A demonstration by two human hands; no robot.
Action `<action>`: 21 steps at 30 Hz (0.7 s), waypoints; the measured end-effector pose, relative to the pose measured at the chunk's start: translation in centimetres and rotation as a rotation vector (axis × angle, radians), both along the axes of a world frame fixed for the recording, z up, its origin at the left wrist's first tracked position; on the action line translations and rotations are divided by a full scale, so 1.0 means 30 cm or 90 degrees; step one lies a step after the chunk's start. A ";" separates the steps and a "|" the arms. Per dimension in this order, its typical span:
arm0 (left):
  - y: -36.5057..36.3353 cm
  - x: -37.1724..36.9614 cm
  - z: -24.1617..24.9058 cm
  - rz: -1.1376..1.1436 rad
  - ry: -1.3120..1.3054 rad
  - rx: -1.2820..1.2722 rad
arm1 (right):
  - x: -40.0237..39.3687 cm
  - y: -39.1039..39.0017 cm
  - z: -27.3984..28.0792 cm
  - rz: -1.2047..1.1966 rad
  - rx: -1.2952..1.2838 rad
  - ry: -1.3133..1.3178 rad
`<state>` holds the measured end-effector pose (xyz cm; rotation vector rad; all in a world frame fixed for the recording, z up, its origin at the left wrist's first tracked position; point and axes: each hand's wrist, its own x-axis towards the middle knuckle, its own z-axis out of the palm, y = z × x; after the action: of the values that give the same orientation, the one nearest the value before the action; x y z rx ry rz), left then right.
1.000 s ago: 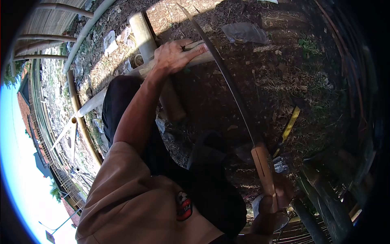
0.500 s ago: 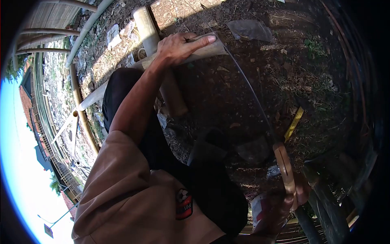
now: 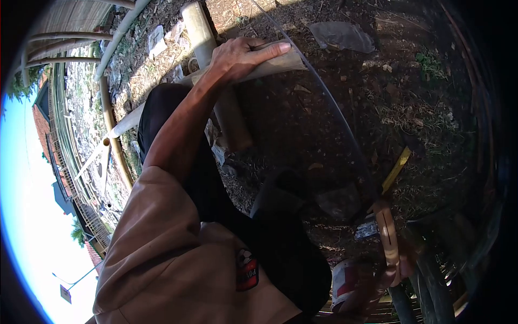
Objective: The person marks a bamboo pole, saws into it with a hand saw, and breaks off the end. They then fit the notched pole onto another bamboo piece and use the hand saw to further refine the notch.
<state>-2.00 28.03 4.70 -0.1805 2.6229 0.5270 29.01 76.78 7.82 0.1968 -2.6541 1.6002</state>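
Note:
My left hand [image 3: 237, 58] presses down on a pale bamboo pole [image 3: 278, 66], its fingers wrapped over it and the thumb lying along the top. Against the pole's rough cut end rests the thin, slightly bowed blade of a handsaw [image 3: 333, 102]. At lower right, my right hand [image 3: 400, 270] grips the saw's light wooden handle [image 3: 386, 232]; shadow and blur partly hide those fingers. Under the held pole lies a thicker bamboo piece [image 3: 197, 33], crossing it. My dark-trousered knee [image 3: 167, 105] is beside the pole.
A yellow strip [image 3: 396, 170] lies on the shaded soil to the right. Plastic scraps [image 3: 342, 36] are scattered on the ground. More bamboo poles [image 3: 121, 40] stand at the left, and dark poles [image 3: 429, 286] lean at lower right. A red-and-white container [image 3: 343, 283] sits near my right arm.
My right hand and the saw handle have drawn back down and slightly right, and more of the blade's far end shows beyond the pole. My left hand keeps its hold.

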 end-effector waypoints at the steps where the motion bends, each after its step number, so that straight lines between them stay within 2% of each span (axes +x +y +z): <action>1: -0.002 0.005 0.008 0.002 0.003 -0.006 | -0.035 -0.046 0.016 0.017 -0.016 0.001; 2: 0.001 0.009 0.014 -0.005 0.016 0.001 | -0.074 -0.096 0.034 0.035 -0.032 0.002; 5: 0.012 0.013 0.005 -0.009 0.027 0.023 | -0.143 -0.172 -0.003 -0.138 0.069 0.070; 7: -0.010 0.015 -0.008 0.001 0.036 0.031 | -0.215 -0.185 -0.021 -0.082 -0.044 -0.008; 9: 0.001 0.018 0.017 0.008 0.003 0.016 | -0.277 -0.214 -0.014 -0.041 -0.102 0.022; 11: 0.011 0.007 0.016 0.007 -0.020 0.009 | -0.175 -0.088 -0.089 -0.015 -0.059 0.086; 14: 0.024 0.011 0.042 0.003 -0.005 0.014 | -0.260 -0.145 -0.120 0.077 -0.157 0.058; 15: 0.027 0.016 0.033 0.000 -0.005 0.017 | -0.332 -0.220 -0.204 0.051 -0.195 0.224; 17: 0.014 0.015 0.017 -0.001 -0.002 0.026 | -0.393 -0.289 -0.195 0.021 -0.231 0.401; 18: 0.012 0.025 0.017 0.000 0.003 0.022 | -0.434 -0.308 -0.113 0.040 -0.166 0.203; 20: 0.014 0.025 0.012 -0.010 0.049 0.004 | -0.473 -0.349 -0.074 0.062 -0.102 0.021; 21: 0.005 0.019 -0.007 -0.012 0.037 -0.035 | -0.435 -0.354 -0.075 0.024 -0.099 0.082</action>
<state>-1.42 28.17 4.50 -0.1599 2.6951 0.4615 15.98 66.17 5.57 0.3341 -2.4328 1.7315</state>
